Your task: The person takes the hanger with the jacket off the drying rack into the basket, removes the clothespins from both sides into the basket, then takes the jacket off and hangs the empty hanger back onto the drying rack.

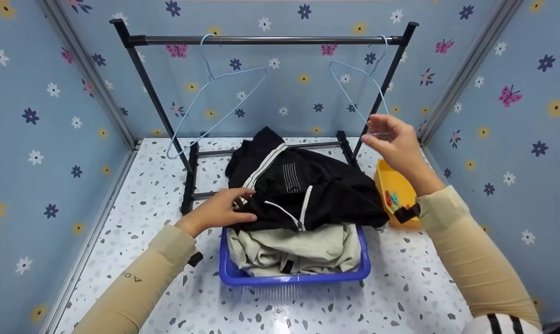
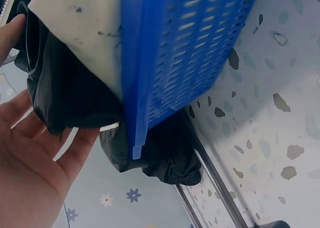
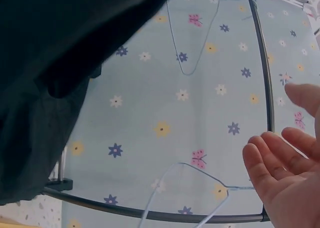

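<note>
A black jacket (image 1: 335,185) with white zips and white-striped trim lies heaped over a blue basket (image 1: 298,279). My left hand (image 1: 222,208) holds the jacket's left edge; in the left wrist view its dark fabric (image 2: 65,83) lies between thumb and fingers. Pale beige cloth (image 1: 298,246) fills the basket beneath the jacket. My right hand (image 1: 393,139) is raised near the lower part of the right light-blue wire hanger (image 1: 349,95). In the right wrist view, the right hand (image 3: 290,173) has loosely bent fingers and nothing gripped.
A black rack's top rail (image 1: 280,40) carries another light-blue wire hanger (image 1: 233,74) on the left. Its base lies partly under the jacket. A yellow tray (image 1: 407,224) with small coloured clips (image 1: 392,200) stands at the right. Flower-patterned walls enclose the speckled surface (image 1: 145,185).
</note>
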`<act>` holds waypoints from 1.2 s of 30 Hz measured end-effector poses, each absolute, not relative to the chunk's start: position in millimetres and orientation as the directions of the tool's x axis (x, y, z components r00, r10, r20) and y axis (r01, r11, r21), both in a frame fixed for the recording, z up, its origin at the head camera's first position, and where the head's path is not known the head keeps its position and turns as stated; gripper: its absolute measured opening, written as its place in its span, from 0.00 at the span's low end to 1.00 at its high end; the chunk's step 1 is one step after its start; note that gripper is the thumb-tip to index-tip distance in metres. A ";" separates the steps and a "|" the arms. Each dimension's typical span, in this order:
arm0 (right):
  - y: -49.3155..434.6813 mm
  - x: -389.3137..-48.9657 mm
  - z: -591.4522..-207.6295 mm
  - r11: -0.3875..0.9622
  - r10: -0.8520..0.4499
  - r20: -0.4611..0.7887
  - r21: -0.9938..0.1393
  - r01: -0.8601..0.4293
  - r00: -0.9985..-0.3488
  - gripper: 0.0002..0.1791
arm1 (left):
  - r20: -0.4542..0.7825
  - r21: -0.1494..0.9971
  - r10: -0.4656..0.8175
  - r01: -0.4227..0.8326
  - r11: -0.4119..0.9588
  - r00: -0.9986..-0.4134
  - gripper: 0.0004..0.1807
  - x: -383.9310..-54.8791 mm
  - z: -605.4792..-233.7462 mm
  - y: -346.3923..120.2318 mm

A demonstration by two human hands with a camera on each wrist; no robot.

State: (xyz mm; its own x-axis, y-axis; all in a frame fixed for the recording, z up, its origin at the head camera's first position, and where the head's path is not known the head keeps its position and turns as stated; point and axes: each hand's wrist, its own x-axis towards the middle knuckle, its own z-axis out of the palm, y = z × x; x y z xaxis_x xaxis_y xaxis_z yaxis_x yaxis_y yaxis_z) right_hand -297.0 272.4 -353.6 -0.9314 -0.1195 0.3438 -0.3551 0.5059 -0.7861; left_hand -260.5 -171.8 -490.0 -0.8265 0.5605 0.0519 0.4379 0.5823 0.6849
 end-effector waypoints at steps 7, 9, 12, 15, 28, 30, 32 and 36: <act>266.8 -286.9 -378.1 0.510 -0.255 0.243 -0.788 -0.344 -0.936 0.31 | 0.047 0.731 0.549 0.403 0.550 -0.834 0.36 -260.2 -489.7 -165.8; 265.2 -285.2 -386.5 0.518 -0.285 0.218 -0.785 -0.341 -0.933 0.32 | 0.043 0.741 0.543 0.391 0.546 -0.839 0.35 -260.0 -489.8 -163.0; 261.5 -283.4 -400.6 0.520 -0.325 0.176 -0.787 -0.331 -0.929 0.33 | 0.050 0.737 0.533 0.391 0.551 -0.845 0.33 -259.8 -490.9 -159.0; 256.0 -282.9 -415.6 0.527 -0.358 0.141 -0.786 -0.324 -0.923 0.34 | 0.066 0.730 0.525 0.400 0.554 -0.849 0.31 -260.0 -492.8 -155.7; 227.3 -276.2 -445.5 0.572 -0.437 0.195 -0.693 -0.439 -0.878 0.17 | 0.193 0.680 0.549 0.514 0.523 -0.813 0.16 -264.1 -495.5 -147.4; 221.4 -271.6 -446.0 0.560 -0.432 0.243 -0.682 -0.470 -0.868 0.14 | 0.218 0.687 0.522 0.509 0.518 -0.825 0.14 -265.1 -492.8 -149.1; 215.2 -265.9 -446.3 0.528 -0.425 0.295 -0.687 -0.499 -0.856 0.12 | 0.250 0.704 0.487 0.502 0.502 -0.837 0.13 -265.8 -488.5 -152.5; 204.9 -254.5 -448.9 0.445 -0.484 0.398 -0.655 -0.611 -0.780 0.14 | 0.280 0.787 0.475 0.483 0.385 -0.834 0.08 -265.3 -477.4 -159.4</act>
State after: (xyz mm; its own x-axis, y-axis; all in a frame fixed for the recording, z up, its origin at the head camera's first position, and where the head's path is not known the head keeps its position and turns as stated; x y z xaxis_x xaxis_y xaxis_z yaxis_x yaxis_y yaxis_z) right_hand -254.5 204.9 -448.9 -0.7795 -0.4838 0.3978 -0.6105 0.4450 -0.6552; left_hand -265.3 -159.4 -477.4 -0.8341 0.4753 0.2800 0.4831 0.3845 0.7866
